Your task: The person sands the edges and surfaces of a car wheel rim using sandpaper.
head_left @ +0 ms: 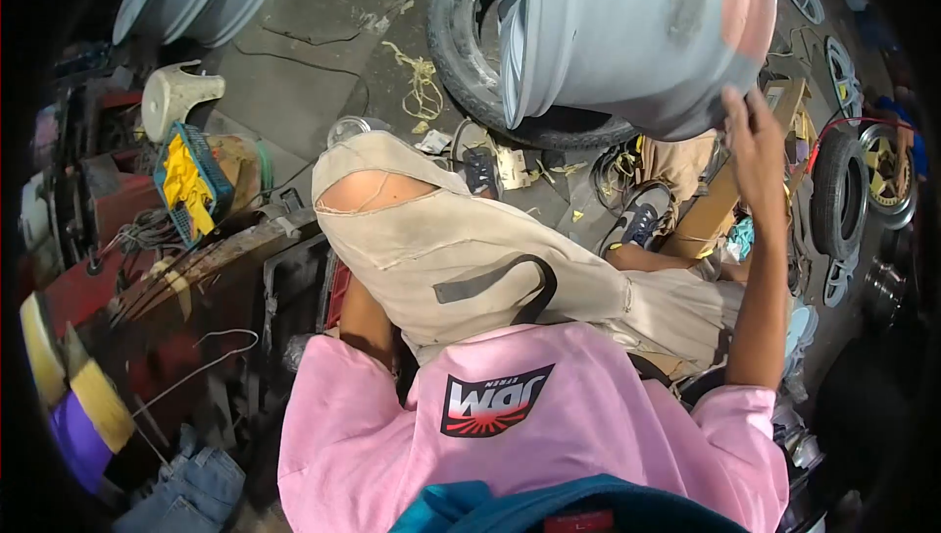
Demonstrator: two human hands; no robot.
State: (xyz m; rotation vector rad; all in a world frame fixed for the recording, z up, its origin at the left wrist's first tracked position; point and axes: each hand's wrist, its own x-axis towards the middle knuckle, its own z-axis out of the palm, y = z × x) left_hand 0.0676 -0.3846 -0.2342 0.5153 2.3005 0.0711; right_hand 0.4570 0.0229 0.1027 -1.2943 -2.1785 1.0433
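A grey car wheel rim [608,33] lies on its side at the top, over a black tire [453,38] on the floor. Its barrel has a dark patch and a reddish patch. At the barrel's lower right edge is my right hand [757,146], fingers stretched out and apart, the fingertips at or very close to the metal. Nothing shows in its palm. My left forearm goes down behind my raised knee, in torn beige trousers [470,229], and the left hand is hidden there.
Left of me stand a white stool [181,97], a teal basket [186,185] with a yellow cloth, and a brush [101,406]. Several rims and a tire [840,195] line the right side. A cardboard box [701,214] and tangled cords lie near my feet. Part of another person shows at far right.
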